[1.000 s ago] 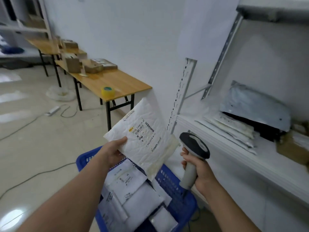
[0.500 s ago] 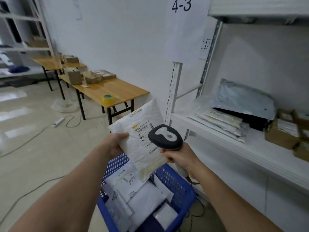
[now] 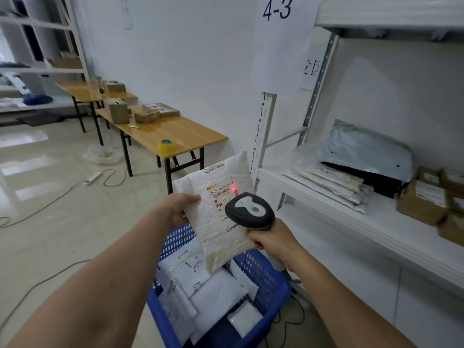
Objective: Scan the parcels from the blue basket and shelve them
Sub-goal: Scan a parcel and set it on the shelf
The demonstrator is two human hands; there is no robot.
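our left hand [image 3: 179, 208] grips the white padded parcel [image 3: 221, 209] by its left edge, tilted above the blue basket [image 3: 263, 277] of parcels; our right hand [image 3: 270, 241] wraps the scanner [image 3: 249, 212] handle; a red dot [image 3: 234, 188] glows on the label; the shelf [image 3: 326, 204] with stacked mailers stands just right

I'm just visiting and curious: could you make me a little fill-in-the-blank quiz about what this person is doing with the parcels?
The left hand holds a white padded parcel above the ____ basket.
The right hand grips the scanner, which casts a ____ dot on the parcel's label.
The paper sign above the shelf reads ____.
A ____ roll of tape lies on the wooden table.
Missing words: blue; red; 4-3; yellow.
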